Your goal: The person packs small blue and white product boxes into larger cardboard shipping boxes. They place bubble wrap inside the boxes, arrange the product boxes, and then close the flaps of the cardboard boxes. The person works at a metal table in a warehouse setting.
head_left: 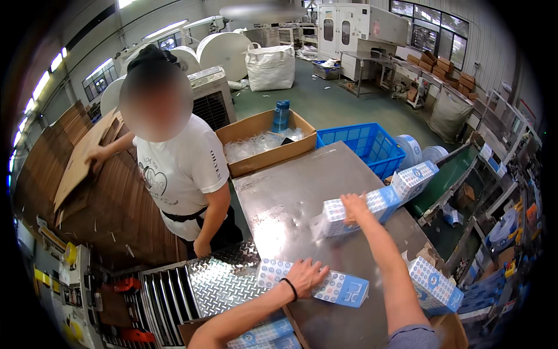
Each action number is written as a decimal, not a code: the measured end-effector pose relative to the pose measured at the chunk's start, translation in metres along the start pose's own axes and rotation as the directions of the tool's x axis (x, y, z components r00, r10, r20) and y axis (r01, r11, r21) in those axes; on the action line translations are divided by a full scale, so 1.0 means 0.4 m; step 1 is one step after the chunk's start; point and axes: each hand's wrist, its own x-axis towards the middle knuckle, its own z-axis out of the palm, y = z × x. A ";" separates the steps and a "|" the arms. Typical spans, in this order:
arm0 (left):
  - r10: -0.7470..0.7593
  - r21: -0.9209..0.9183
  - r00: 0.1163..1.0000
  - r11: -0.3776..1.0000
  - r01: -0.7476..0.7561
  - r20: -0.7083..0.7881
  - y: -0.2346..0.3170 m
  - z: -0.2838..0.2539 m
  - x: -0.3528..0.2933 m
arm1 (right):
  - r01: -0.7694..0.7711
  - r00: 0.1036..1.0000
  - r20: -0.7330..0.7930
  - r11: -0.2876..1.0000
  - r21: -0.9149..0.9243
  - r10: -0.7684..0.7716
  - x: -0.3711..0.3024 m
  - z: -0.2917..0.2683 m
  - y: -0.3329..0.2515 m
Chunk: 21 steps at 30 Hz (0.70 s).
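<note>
My left hand [308, 279] grips a long white-and-blue patterned carton [346, 289] from above, near the front edge of the metal table [273, 200]. A dark band is round that wrist. Farther off and to the right, my right hand [354, 207] has its fingers over the top of another such carton [332, 216]. This one lies end to end in a row with a further carton [415, 177] at the table's right edge. One more patterned carton [433, 283] rests at the right, beside my right forearm.
An open cardboard box [261, 331] with cartons inside stands below my left forearm. Beyond the table are a blue plastic crate [372, 148] and a box of clear plastic [264, 142]. A green conveyor [444, 180] runs at right; a co-worker [180, 168] stands left beside stacked cardboard [110, 203].
</note>
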 end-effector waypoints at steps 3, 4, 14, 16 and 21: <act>0.051 0.058 0.955 0.998 -0.036 -0.292 -0.048 -0.201 -0.127 | 0.303 0.943 -0.215 0.926 0.227 -0.255 -0.079 0.013 -0.151; 0.017 0.019 0.914 1.000 -0.011 -0.406 -0.053 -0.277 -0.174 | 0.387 0.896 -0.357 0.855 0.344 -0.262 -0.145 0.017 -0.180; -0.824 -0.977 0.547 0.209 0.053 -0.146 0.054 -0.180 -0.750 | 0.372 0.869 -0.484 0.505 0.779 0.107 -0.464 -0.007 -0.089; -0.729 -0.788 0.639 0.534 0.306 -0.246 0.074 -0.160 -0.801 | 0.394 0.884 -0.426 0.180 0.901 0.195 -0.550 -0.062 -0.102; -0.650 -0.343 0.737 0.745 0.572 -0.184 0.084 0.073 -0.837 | 0.185 0.963 -0.269 -0.638 0.747 -0.036 -0.667 0.021 -0.112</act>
